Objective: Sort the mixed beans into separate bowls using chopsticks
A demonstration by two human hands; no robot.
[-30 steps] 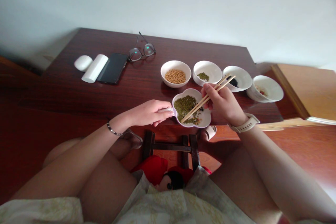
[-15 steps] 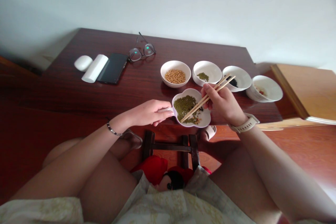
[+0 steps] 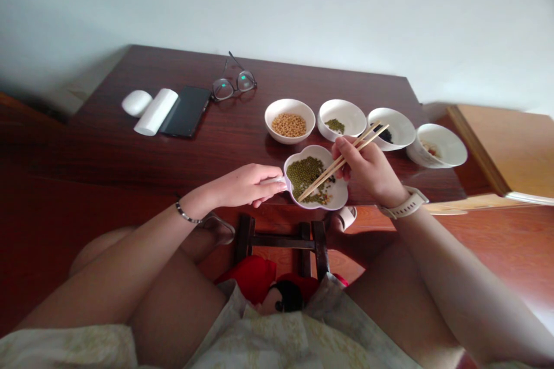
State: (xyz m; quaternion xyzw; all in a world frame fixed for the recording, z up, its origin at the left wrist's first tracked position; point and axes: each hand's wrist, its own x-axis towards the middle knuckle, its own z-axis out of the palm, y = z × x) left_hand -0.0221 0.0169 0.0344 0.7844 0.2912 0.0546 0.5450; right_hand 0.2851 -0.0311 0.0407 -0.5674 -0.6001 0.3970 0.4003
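Note:
My left hand (image 3: 255, 185) is closed round the handle of a flower-shaped white bowl (image 3: 341, 195) at the table's front edge. Green mung beans (image 3: 305, 172) fill much of its left side, with some dark and yellowish pieces lower right. A pair of wooden chopsticks (image 3: 331, 170) is in my right hand (image 3: 366, 168), their tips down among the beans at the bowl's near side. Behind it stand a white bowl of soybeans (image 3: 288, 125), one with a few mung beans (image 3: 334, 125), one with black beans (image 3: 385, 135) partly behind the chopsticks, and one with small mixed pieces (image 3: 428, 151).
On the dark wooden table (image 3: 182, 164), glasses (image 3: 236, 87), a black phone-like slab (image 3: 186, 112), a white cylinder (image 3: 156, 112) and a rounded white case (image 3: 137, 103) lie at the left. A wooden cabinet (image 3: 506, 144) stands to the right. Under the table edge is a dark stool (image 3: 283, 242).

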